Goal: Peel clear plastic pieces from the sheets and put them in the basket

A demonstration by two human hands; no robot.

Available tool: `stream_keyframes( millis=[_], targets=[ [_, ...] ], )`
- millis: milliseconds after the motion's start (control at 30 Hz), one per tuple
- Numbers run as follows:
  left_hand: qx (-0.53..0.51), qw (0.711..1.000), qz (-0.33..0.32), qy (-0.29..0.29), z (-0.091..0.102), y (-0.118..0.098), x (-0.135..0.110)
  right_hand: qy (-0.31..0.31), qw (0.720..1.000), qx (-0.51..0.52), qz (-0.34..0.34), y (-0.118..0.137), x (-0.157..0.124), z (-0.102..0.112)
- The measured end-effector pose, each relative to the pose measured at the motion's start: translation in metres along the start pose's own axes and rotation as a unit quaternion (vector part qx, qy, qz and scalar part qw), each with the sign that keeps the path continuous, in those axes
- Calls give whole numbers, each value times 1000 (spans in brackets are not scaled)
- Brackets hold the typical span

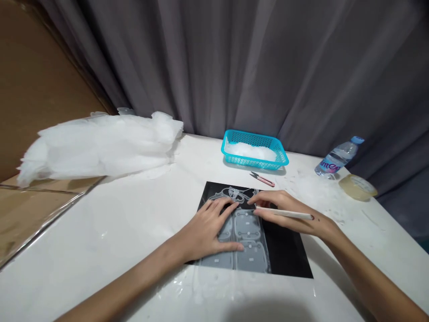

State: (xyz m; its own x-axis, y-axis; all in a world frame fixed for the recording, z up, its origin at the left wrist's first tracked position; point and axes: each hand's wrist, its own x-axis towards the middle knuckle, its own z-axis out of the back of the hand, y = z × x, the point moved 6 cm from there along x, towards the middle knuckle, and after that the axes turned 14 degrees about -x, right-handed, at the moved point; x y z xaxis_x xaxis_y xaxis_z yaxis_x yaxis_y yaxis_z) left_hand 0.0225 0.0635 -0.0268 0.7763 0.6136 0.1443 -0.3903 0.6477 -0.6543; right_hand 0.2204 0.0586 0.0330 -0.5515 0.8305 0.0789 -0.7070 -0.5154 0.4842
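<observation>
My left hand (212, 223) lies with its fingers spread on a clear plastic sheet (252, 257) that has rounded, panel-like shapes moulded in it. Beneath the sheet is a black mat (288, 255). Beside it, my right hand (284, 210) is closed around a slim white pen-like stick (284, 213) with a dark rear end; its front tip is hidden by the fingers. The right fingertips are close to the sheet's upper right. Above the left fingers, a looped, bunched piece of clear plastic (235, 194) lies at the mat's far edge.
Thread snips (263, 179) with pink handles lie beyond the mat. Behind them stands a blue basket (281, 158) holding white translucent pieces. A water bottle (339, 156) and yellowish round container (358, 187) are at right. A white translucent pile (100, 145) rests on cardboard at left.
</observation>
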Motion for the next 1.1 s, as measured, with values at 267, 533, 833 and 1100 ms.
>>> stream_keyframes(
  millis=[267,533,833,1100],
  targets=[
    [-32,999,-12,-6,7,19,17,9,999,53,-6,1,-46,-36],
    [-20,999,-34,15,21,21,28,-104,993,54,23,-3,-49,-49],
    [-56,998,-16,38,-7,-13,14,-94,994,54,32,-6,-38,-59],
    [-70,997,7,16,-14,-11,15,-93,994,3,54,-3,-35,-61]
  ],
)
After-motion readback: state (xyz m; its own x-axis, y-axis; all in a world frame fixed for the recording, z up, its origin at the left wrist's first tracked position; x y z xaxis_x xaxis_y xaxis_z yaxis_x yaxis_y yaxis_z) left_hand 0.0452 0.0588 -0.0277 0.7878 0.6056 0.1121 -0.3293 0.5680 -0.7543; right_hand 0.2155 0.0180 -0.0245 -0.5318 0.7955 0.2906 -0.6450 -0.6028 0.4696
